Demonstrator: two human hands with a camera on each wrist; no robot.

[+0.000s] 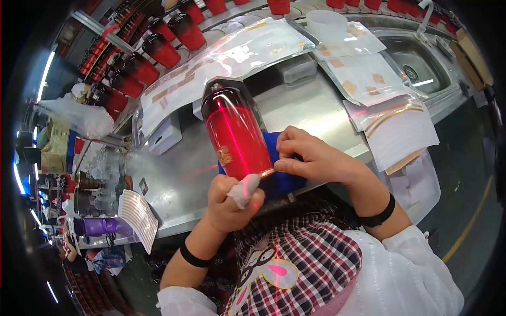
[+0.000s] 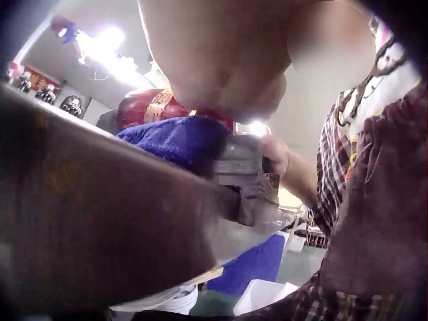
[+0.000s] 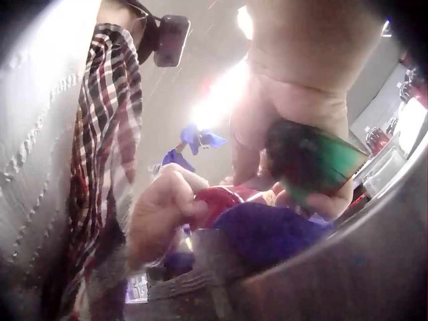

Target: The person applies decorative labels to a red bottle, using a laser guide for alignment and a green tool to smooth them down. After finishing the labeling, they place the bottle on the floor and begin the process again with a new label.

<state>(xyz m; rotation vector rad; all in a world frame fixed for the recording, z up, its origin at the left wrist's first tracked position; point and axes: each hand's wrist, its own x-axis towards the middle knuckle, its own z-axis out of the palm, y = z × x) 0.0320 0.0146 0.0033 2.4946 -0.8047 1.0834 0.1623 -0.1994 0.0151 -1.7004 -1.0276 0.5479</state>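
Observation:
A glossy red bottle with a dark shoulder lies on a blue cloth, its base toward the person. A small gold patterned decal sits on its left side, and a red laser line runs along its length. At the bottle's base, my left hand holds a white cloth with curled fingers. My right hand is at the right of the base, its thumb tip right by the bottle's edge. In the right wrist view, its fingers curl round a dark green flat piece.
Decal sheets on white trays lie behind the bottle. To the right are more decals, papers with gold stripes and a sink. Red-and-black bottles line the back left. A striped sheet overhangs the bench's left edge.

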